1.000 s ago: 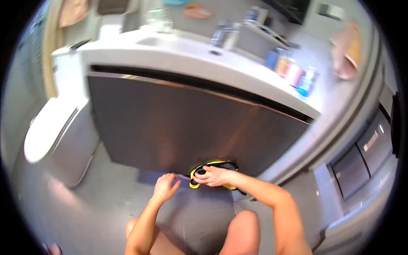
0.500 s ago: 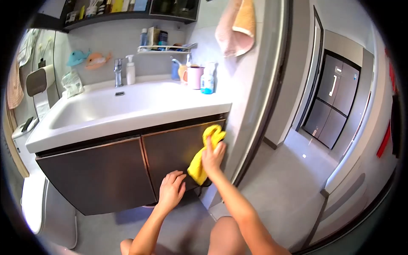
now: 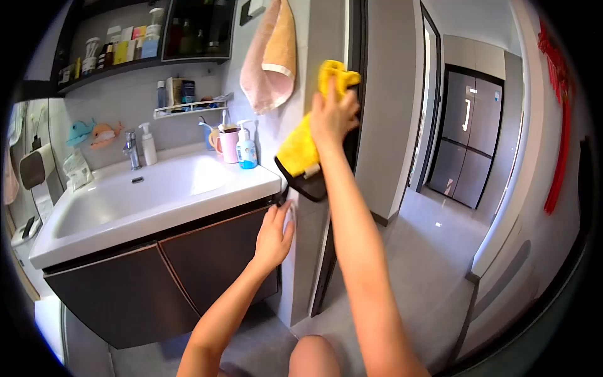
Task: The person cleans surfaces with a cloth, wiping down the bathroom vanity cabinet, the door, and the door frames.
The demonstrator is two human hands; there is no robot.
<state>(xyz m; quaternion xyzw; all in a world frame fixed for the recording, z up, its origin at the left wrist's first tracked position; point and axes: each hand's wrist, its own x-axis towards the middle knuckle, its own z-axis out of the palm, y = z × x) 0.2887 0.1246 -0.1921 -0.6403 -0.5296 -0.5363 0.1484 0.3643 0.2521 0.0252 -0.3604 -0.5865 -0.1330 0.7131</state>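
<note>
Right hand (image 3: pixel 337 119), mine: fingers clamped on one yellow cloth (image 3: pixel 297 149), dark on its underside, hanging in folds before the wall edge by the door frame (image 3: pixel 357 31), below and right of a pink-and-orange towel (image 3: pixel 267 66). Left hand (image 3: pixel 274 231), mine: fingers bent and close together, tips at the upper right corner of the cabinet (image 3: pixel 220 242), just under the sink (image 3: pixel 160 213); whether they grip it, I cannot tell. On the sink's right end: pump bottle (image 3: pixel 247 152), pink cup (image 3: pixel 228 147).
</note>
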